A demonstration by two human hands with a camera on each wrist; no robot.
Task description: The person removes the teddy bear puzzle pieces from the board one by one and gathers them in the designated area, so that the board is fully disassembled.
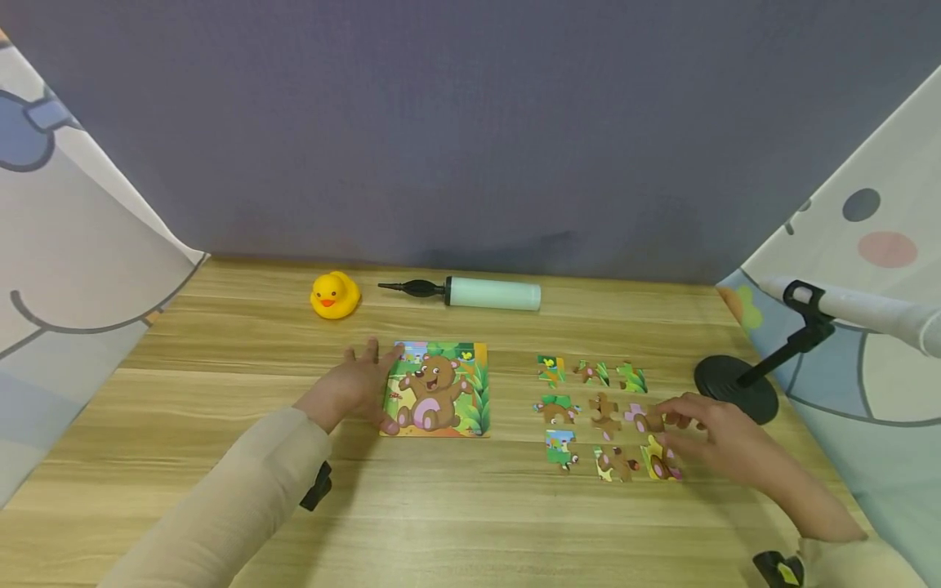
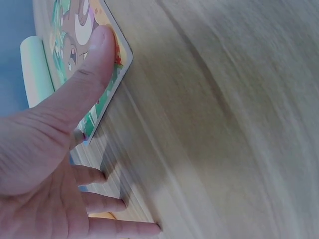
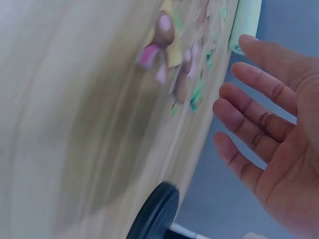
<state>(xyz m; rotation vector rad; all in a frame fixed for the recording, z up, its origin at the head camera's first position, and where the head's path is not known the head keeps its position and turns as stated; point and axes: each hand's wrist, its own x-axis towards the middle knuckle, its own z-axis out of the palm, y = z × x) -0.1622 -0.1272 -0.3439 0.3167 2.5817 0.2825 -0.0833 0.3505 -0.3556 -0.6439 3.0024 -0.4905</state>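
A square bear picture card (image 1: 437, 389) lies flat on the table. My left hand (image 1: 359, 385) rests at its left edge, thumb (image 2: 94, 64) laid over a lower corner and the other fingers spread straight on the wood. Several loose jigsaw pieces (image 1: 606, 415) with parts of a brown bear are laid out in three rows right of the card. Over the right end of those rows hovers my right hand (image 1: 724, 433), its fingers (image 3: 264, 82) loosely bent and holding nothing. The nearest pieces are a yellow-and-brown one (image 1: 661, 459) and a brown-and-pink one (image 1: 645, 417).
A yellow rubber duck (image 1: 335, 296) and a mint-green hand pump (image 1: 492, 293) with a black nozzle stand along the back, before a grey panel (image 1: 470, 139). At the right is a black round-based stand (image 1: 735, 389) holding a white tube (image 1: 867, 310).
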